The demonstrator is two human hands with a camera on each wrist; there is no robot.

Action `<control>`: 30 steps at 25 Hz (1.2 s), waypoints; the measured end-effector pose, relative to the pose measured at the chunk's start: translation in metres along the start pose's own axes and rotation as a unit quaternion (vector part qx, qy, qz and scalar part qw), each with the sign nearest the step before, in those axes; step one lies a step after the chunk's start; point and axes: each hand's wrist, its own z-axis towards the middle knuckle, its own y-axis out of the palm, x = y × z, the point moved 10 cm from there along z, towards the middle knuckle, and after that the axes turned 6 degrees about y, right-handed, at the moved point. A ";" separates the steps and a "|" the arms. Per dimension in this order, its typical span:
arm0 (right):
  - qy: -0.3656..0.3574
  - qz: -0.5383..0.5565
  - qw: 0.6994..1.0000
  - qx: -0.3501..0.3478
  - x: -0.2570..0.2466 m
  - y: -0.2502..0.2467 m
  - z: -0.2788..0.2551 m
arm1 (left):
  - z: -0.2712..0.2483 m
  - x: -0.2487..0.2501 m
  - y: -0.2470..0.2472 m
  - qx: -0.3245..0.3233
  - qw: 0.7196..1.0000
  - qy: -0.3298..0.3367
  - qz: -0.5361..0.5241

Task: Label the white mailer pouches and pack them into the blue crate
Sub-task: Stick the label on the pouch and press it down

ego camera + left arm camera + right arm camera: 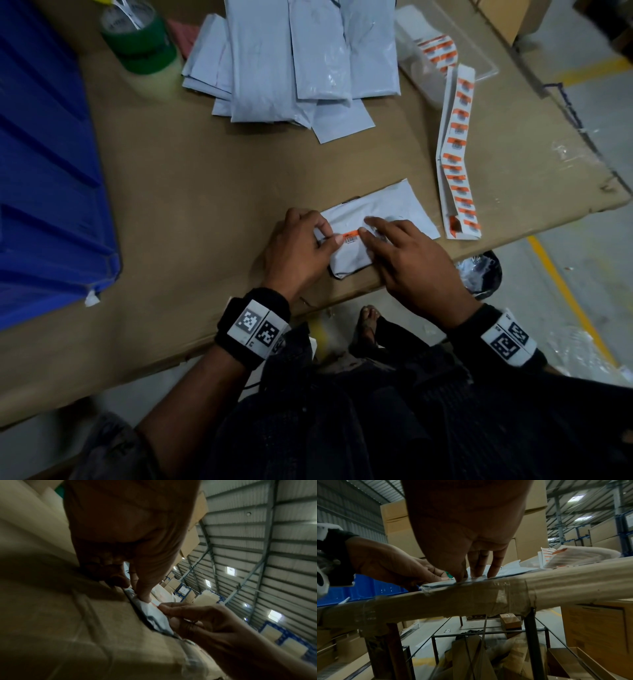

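One white mailer pouch (pixel 376 222) lies at the bench's (pixel 205 212) 6 o'clock edge. The left hand (pixel 301 250) pinches the orange barcode label (pixel 350 236) onto it, while the right hand (pixel 407 260) presses beside with straight fingers. The unlabelled pouch pile (pixel 298 61) waits at 12 o'clock. The blue crate (pixel 44 164) at 9 o'clock is cut off, its contents hidden.

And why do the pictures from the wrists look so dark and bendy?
Left wrist view: the left hand sits right against the lens, shadowed and blurry, and the warehouse roof curves from the wide lens. Right wrist view: the right hand is dark against bright ceiling lights, and the table edge bows. Head view: dim too, but the label on the mailer pouch shows clearly.
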 end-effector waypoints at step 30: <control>0.259 0.306 0.915 0.054 0.050 0.000 0.034 | -0.021 0.001 -0.011 -0.028 0.996 0.081 0.036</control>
